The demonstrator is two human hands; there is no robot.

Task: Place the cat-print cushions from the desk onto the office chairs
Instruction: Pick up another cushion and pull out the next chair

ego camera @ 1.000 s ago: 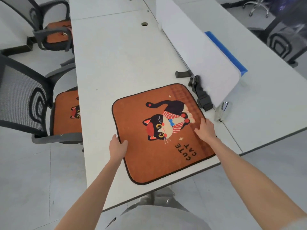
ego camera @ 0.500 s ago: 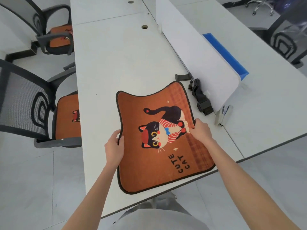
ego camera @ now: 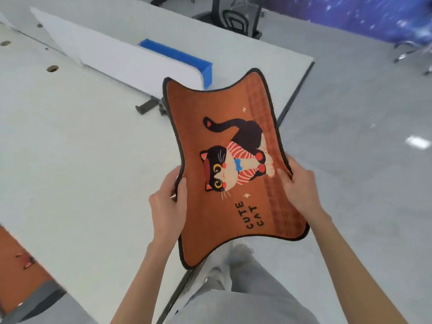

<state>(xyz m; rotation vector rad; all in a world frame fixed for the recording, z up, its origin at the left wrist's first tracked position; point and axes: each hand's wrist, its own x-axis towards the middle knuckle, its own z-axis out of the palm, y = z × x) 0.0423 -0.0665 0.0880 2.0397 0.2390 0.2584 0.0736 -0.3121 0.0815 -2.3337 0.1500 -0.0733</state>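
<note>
An orange cat-print cushion [ego camera: 233,213] with a black edge and the words CUTE CAT hangs in the air over the desk's near corner, bowed between my hands. My left hand [ego camera: 167,204] pinches its left edge. My right hand [ego camera: 300,190] grips its right edge, thumb on top. Below the desk at the lower left, part of another orange cushion [ego camera: 16,260] lies on an office chair seat. A black mesh office chair [ego camera: 236,21] stands far off beyond the desk.
The white desk [ego camera: 77,164] fills the left half, with a white divider panel [ego camera: 112,54] and a blue strip [ego camera: 180,56] behind it. A black clamp [ego camera: 147,106] sits at the divider's foot. Grey floor [ego camera: 362,148] lies to the right; my grey trousers show below.
The cushion has been lifted off the desk with both hands and swung right, past the desk's corner. My view has turned right, so the left-hand chairs have mostly left the frame.
</note>
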